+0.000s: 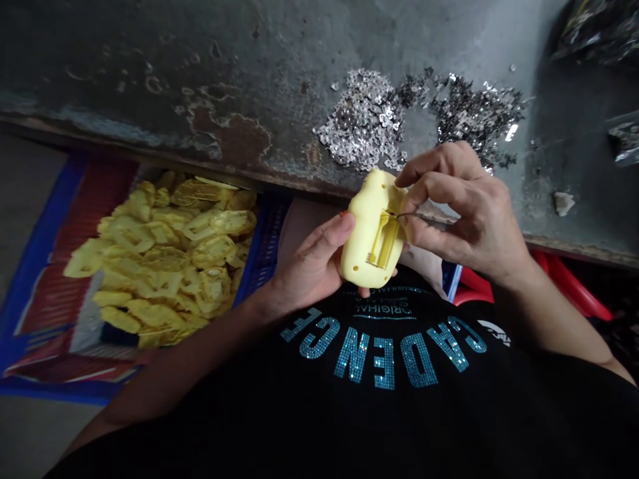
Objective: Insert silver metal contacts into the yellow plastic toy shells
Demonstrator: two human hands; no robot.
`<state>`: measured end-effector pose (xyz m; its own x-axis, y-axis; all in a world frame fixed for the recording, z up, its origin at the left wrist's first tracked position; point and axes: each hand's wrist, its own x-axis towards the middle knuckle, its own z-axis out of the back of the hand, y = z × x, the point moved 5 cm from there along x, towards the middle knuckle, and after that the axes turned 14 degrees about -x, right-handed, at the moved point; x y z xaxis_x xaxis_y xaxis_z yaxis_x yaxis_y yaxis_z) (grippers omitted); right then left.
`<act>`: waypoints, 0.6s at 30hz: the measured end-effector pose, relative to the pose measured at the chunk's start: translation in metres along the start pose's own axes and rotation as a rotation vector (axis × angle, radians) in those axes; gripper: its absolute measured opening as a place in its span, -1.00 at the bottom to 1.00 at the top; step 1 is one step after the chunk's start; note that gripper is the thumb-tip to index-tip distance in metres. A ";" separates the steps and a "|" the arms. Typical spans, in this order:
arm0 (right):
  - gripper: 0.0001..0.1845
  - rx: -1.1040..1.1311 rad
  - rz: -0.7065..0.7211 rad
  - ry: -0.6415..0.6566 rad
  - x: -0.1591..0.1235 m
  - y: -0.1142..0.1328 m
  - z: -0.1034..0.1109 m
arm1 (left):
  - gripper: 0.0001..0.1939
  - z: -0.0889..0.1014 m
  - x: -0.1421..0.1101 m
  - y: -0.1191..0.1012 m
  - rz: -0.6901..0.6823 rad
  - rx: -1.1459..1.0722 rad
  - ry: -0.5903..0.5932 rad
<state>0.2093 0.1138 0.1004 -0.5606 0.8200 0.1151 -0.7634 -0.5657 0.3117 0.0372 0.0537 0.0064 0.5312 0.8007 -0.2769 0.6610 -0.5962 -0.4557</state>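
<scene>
A yellow plastic casing point(360, 229) with an open battery compartment point(384, 243) faces up in my left hand point(319, 256), its thumb along the near-left edge and its fingers underneath. A small springy metal contact point(369, 257) shows at the compartment's lower end. My right hand point(464, 206) is closed in a pinch on a thin dark metal tool point(422, 217), whose tip reaches the compartment's upper end. Whether the tip holds a small part is too fine to see. Its upper fingers rest at the casing's top right edge.
On the grey metal table point(284, 46) lie a pile of shiny metal contact plates point(367, 120) and a darker pile point(474, 113). Blue crates stand below; the left one point(47, 233) holds many yellow casing halves point(174, 253). A red plastic thing point(569, 283) is at the right.
</scene>
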 end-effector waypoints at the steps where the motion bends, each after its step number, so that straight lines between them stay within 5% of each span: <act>1: -0.88 -0.005 0.010 0.004 0.000 0.001 0.001 | -0.31 -0.001 0.000 0.000 -0.003 0.009 -0.002; 9: -0.92 0.068 0.056 -0.009 0.000 0.001 0.007 | -0.15 0.002 -0.002 0.000 0.024 0.037 0.020; 18: -0.90 -0.080 0.052 0.039 0.002 0.005 0.004 | -0.34 0.003 -0.002 0.000 -0.036 0.039 -0.086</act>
<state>0.2056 0.1125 0.1061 -0.6111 0.7863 0.0917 -0.7553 -0.6138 0.2297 0.0340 0.0521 0.0044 0.4593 0.8245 -0.3305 0.6567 -0.5657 -0.4987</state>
